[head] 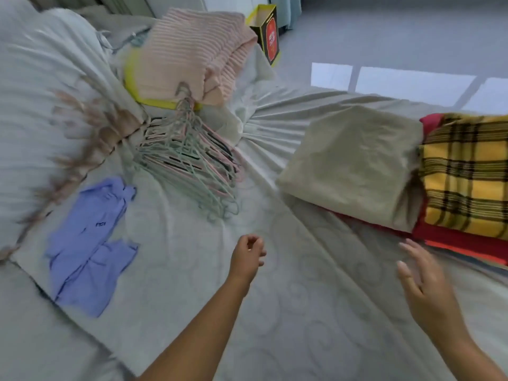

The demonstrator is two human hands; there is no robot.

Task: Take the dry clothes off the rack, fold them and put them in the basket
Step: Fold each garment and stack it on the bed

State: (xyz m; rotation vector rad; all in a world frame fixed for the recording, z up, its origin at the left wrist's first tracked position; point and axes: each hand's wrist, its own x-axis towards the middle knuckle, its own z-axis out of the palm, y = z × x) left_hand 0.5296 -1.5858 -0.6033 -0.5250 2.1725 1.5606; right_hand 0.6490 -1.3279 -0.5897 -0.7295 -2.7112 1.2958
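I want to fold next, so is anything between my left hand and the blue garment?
Nothing visible: only bare sheet lies between the left hand and the blue garment. The hangers lie beyond.

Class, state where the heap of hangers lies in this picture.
Head view: the hangers lie on the bed, left of centre, just in front of the pink knit and to the upper right of the purple shirt.

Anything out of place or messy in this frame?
The blue garment lies crumpled and unfolded on the bed, apart from the folded pink knit piled on the yellow basket. The hangers sit in a tangled heap between them. No damage or spill visible.
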